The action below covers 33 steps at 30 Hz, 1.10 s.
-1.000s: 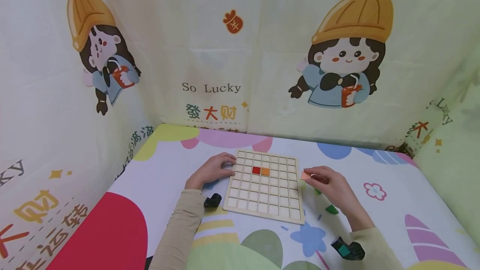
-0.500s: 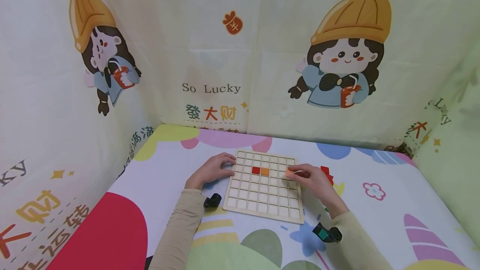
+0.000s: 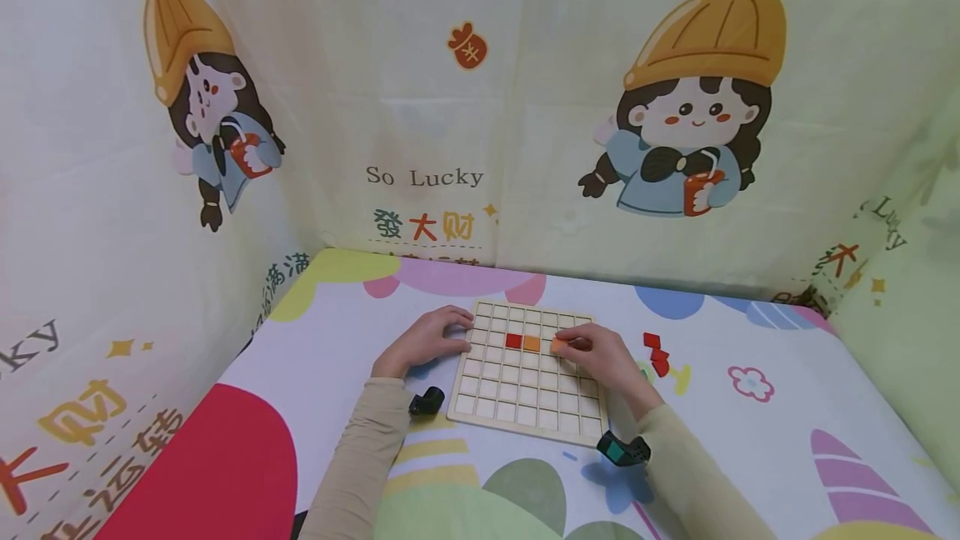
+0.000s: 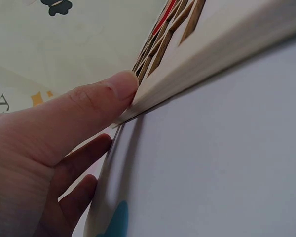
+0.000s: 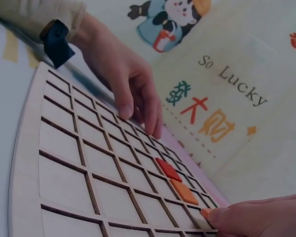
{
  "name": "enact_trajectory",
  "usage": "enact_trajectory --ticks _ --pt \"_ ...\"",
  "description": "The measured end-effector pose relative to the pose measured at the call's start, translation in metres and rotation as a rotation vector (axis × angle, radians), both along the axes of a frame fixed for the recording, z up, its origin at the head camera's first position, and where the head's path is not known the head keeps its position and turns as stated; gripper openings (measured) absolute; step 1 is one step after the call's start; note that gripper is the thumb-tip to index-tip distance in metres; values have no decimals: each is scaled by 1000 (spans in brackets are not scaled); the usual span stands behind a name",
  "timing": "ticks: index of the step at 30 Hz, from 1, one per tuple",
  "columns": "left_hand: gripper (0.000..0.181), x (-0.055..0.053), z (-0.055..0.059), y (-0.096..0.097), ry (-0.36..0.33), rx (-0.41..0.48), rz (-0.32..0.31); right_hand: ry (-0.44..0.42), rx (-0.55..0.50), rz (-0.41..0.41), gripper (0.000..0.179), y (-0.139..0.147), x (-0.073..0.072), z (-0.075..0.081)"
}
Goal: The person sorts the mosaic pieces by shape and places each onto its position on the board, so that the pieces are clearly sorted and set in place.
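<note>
Three walls of pale printed cloth (image 3: 420,119) stand round a table (image 3: 330,348) whose cover carries bright shapes. Leftmost, a broad stretch of tabletop, red and white, runs to the left hand (image 3: 429,342); its fingers are apart, the thumb touching the left rim of a grid board (image 3: 528,397). The board lies flat, turned slightly, the right end of its far edge nearer the person; its long axis cannot be told. A red tile (image 3: 513,341) and an orange tile (image 3: 531,343) fill neighbouring squares. Just right, along their row, the right hand (image 3: 603,354) has its fingers clamped on another tile (image 3: 557,347), also orange; they hide its long axis. Past the board's right edge, loose red tiles (image 3: 660,365) string toward the person, with tabletop beyond.
</note>
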<state>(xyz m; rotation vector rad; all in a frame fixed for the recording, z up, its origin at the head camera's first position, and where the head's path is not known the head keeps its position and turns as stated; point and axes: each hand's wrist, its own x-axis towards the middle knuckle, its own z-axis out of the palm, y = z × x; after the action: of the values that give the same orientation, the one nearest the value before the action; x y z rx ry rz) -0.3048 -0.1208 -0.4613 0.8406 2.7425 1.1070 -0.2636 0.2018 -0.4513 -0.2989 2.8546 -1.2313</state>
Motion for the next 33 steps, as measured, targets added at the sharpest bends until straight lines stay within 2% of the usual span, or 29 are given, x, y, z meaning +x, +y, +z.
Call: enact_trajectory --ticks 5,24,33 --pt "36 0 0 0 -2 6 -4 50 46 34 28 -5 -5 -3" --pt "37 -2 -3 0 -8 16 5 123 103 106 25 -13 -9 -5" --pt "36 -2 -3 0 -3 9 8 129 107 105 25 -13 -9 -6"
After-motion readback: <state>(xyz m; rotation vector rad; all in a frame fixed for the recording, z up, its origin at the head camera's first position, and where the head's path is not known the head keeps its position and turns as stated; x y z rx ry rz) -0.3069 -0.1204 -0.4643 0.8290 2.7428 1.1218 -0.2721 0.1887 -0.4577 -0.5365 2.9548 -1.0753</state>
